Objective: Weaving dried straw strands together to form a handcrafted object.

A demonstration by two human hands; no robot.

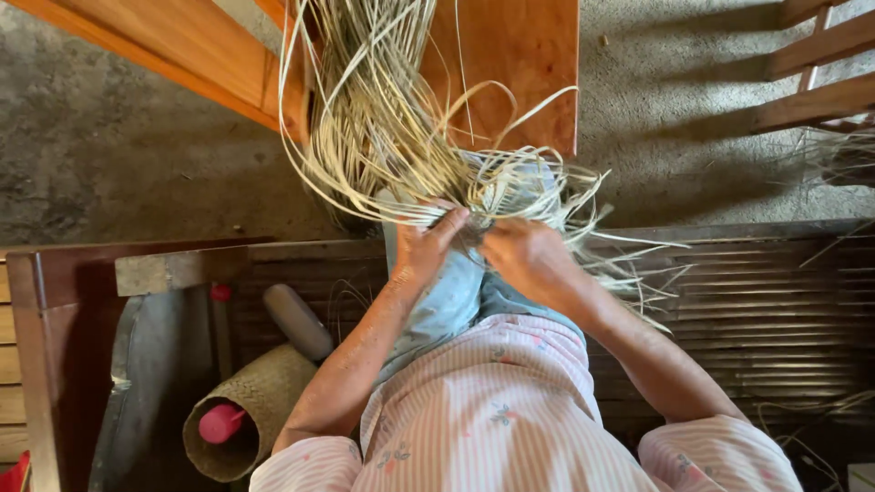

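A thick bundle of pale, thin cane strips (383,118) rises from my lap toward the top of the view, with loose ends fanning out to the right. My left hand (427,244) pinches strips at the bundle's base, thumb stretched across them. My right hand (521,255) closes on the same strips just beside it, almost touching the left. Both hands rest above my knee, covered in light blue cloth (456,296). What lies under the hands is hidden by the strips.
I sit on a dark slatted bench (766,301). A woven cylinder basket (251,401) holding a pink-handled tool (221,422) lies at lower left beside a grey rounded handle (298,321). An orange wooden frame (510,55) stands ahead on the concrete floor; a wooden chair (820,64) is top right.
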